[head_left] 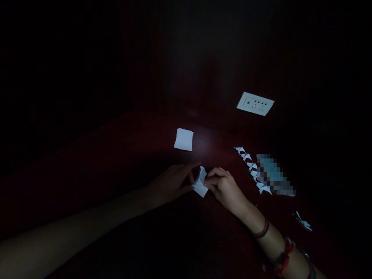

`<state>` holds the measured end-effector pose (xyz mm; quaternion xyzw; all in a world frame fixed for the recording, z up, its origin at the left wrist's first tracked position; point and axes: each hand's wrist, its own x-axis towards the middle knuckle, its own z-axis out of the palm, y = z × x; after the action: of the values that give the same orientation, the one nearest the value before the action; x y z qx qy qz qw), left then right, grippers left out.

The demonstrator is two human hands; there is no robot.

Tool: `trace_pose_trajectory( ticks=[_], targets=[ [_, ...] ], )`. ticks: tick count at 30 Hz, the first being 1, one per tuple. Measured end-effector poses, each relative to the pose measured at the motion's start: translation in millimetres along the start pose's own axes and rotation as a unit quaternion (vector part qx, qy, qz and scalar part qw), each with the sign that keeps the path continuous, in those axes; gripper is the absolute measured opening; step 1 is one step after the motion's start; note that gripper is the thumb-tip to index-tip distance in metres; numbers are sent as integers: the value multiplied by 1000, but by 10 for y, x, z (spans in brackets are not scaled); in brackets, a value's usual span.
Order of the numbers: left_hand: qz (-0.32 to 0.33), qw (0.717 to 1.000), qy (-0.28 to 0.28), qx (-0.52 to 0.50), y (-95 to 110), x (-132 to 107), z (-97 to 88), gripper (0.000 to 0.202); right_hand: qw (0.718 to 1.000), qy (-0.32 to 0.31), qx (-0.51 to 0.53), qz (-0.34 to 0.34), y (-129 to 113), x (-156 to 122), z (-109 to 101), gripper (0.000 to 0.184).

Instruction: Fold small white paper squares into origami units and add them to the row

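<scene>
The scene is very dark. A small white paper piece [200,183], partly folded, lies between both hands on a dark reddish table [122,155]. My left hand [173,182] pinches its left edge with thumb and fingers. My right hand [223,186] pinches its right side with curled fingers. Bands circle the right wrist.
A small stack of white square papers [184,139] lies beyond the hands. A row of several folded paper pieces [252,167] runs at the right beside a blurred bluish object [274,175]. One more folded piece [303,222] lies at far right. A white socket plate [255,103] sits at the back.
</scene>
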<state>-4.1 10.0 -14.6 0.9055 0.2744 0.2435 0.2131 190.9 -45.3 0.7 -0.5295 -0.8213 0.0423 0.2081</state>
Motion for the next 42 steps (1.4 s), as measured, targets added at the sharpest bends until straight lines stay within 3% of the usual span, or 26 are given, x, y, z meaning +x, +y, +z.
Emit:
trace_pose_trajectory(
  ticks=[8,13,18,21,27,31,42],
  targets=[
    [-3,999,7,45,111,-30,-18,53,1000,-18,7,1,-34,11,-12,12],
    [-3,998,26,53,77,-23,38,52,997,-47,55,1,-49,14,-49,15],
    [39,995,49,78,48,-23,63,52,997,-48,68,8,-103,27,-136,12],
    [62,993,39,88,50,-19,50,38,995,-43,86,19,-113,23,-173,13],
    [72,989,24,124,48,-10,8,20,987,-18,139,79,-94,4,-175,35],
    [75,988,20,135,34,-14,-5,17,989,-6,122,84,-83,21,-145,44],
    [48,986,22,160,27,-15,-8,23,996,32,33,79,-49,40,-82,39]
  ],
)
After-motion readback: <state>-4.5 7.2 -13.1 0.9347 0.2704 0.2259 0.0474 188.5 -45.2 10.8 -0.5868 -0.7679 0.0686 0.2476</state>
